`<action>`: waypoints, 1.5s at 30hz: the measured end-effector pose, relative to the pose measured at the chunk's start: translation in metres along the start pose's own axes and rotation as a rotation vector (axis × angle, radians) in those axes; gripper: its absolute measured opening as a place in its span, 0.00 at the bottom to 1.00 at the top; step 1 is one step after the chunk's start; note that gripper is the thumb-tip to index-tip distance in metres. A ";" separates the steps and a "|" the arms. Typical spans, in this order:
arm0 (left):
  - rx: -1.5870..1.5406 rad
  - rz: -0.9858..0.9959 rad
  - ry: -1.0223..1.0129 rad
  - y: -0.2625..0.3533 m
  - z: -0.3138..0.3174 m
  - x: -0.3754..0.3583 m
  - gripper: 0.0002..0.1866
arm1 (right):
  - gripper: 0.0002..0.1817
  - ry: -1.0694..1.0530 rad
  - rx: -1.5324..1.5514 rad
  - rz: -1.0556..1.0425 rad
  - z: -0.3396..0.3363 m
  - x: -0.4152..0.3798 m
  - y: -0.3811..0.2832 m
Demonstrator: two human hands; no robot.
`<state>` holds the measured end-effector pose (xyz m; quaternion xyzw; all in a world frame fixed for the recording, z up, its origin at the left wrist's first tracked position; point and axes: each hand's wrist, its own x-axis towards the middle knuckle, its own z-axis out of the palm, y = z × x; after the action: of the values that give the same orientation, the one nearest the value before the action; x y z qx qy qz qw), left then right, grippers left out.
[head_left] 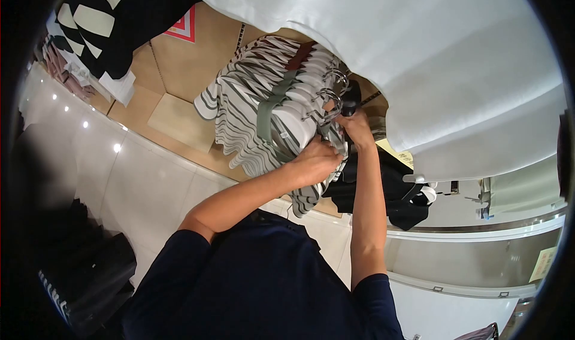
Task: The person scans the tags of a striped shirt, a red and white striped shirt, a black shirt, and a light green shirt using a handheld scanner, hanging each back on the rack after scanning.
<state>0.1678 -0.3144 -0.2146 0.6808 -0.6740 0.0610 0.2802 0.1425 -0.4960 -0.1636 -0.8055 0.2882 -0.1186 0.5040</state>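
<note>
Several striped shirts (239, 115), white with dark green or brown-red stripes, hang close together on hangers. Their metal hanger hooks (328, 96) crowd together at the right end of the row. My left hand (317, 160) is closed on the nearest striped shirt, with its fingers bunched in the cloth below the collar. Just beyond it, my right hand (357, 128) reaches up beside the hooks and the shirt's far shoulder. Its fingers are bent inward, and what they grip is partly hidden.
A large white garment (455, 58) hangs close on the upper right. Black clothing (389, 190) hangs right of the striped shirts, and a black printed garment (99, 23) at upper left. Below runs a wooden display base (179, 121) beside the tiled floor (150, 184). White shelving (467, 262) stands at lower right.
</note>
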 end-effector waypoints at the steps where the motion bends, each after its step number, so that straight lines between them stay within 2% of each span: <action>1: 0.028 0.007 0.039 0.000 0.001 -0.001 0.14 | 0.12 0.024 0.048 0.015 0.000 -0.003 -0.006; 2: 0.056 0.011 0.078 0.001 0.003 -0.002 0.14 | 0.15 0.095 0.063 -0.072 -0.008 0.005 0.012; 5: -0.006 -0.005 0.024 0.003 0.002 -0.005 0.13 | 0.15 0.164 -0.002 -0.111 -0.023 0.022 0.040; 6: -0.001 -0.012 0.023 0.005 0.000 -0.007 0.13 | 0.19 0.072 -0.136 -0.053 -0.026 0.014 0.030; 9: 0.021 -0.015 0.030 0.007 -0.006 -0.008 0.13 | 0.21 0.174 -0.370 -0.331 -0.005 0.022 0.076; 10: 0.029 -0.015 0.034 0.008 -0.006 -0.008 0.13 | 0.23 0.173 -0.408 -0.199 -0.002 0.015 0.066; 12: 0.016 -0.015 0.026 0.008 -0.005 -0.009 0.12 | 0.23 0.301 -0.588 -0.270 0.008 0.027 0.079; 14: 0.014 -0.042 -0.040 0.008 -0.004 -0.008 0.12 | 0.29 0.324 -0.585 -0.177 0.010 0.019 0.077; 16: 0.011 -0.051 -0.074 0.008 -0.005 -0.005 0.12 | 0.34 0.328 -0.628 -0.203 0.013 0.003 0.052; 19: 0.011 -0.054 -0.082 0.009 -0.008 -0.005 0.12 | 0.42 0.378 -0.755 -0.298 0.016 -0.001 0.058; 20: 0.017 -0.057 -0.083 0.009 -0.007 -0.004 0.12 | 0.41 0.420 -0.816 -0.379 0.018 -0.002 0.062; 23: 0.019 -0.050 -0.076 0.010 -0.008 -0.003 0.13 | 0.40 0.423 -0.811 -0.442 0.021 -0.001 0.075; 24: 0.017 -0.046 -0.069 0.010 -0.010 -0.003 0.13 | 0.40 0.378 -0.768 -0.392 0.022 -0.001 0.073; 27: 0.016 -0.058 -0.100 0.012 -0.012 -0.001 0.13 | 0.39 0.268 -0.370 -0.255 0.025 0.005 0.075; 28: 0.017 -0.061 -0.112 0.012 -0.013 -0.001 0.13 | 0.39 0.244 -0.110 -0.230 0.029 0.016 0.084; 31: 0.025 -0.064 -0.140 0.014 -0.016 0.000 0.13 | 0.36 0.206 -0.071 -0.285 0.022 0.005 0.087; 34: 0.033 -0.062 -0.142 0.014 -0.020 -0.001 0.13 | 0.31 0.325 -0.284 -0.487 0.022 0.002 0.094; 36: 0.022 -0.054 -0.137 0.012 -0.019 -0.003 0.13 | 0.25 0.357 -0.304 -0.549 0.019 0.011 0.125; 38: 0.028 -0.056 -0.133 0.013 -0.022 -0.003 0.14 | 0.20 0.263 0.008 -0.314 0.010 0.015 0.136; 43: -0.005 -0.070 -0.074 0.012 -0.021 -0.001 0.15 | 0.16 0.326 -0.493 -0.461 -0.027 0.008 0.150; 44: -0.016 -0.070 -0.056 0.011 -0.019 -0.001 0.15 | 0.15 0.353 -0.402 -0.600 -0.032 -0.003 0.157; 45: -0.028 -0.072 -0.037 0.010 -0.017 -0.001 0.15 | 0.15 0.336 -0.386 -0.520 -0.038 -0.020 0.159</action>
<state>0.1629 -0.3049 -0.1973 0.7017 -0.6548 0.0289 0.2793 0.0535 -0.5648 -0.2835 -0.9016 0.1696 -0.3166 0.2412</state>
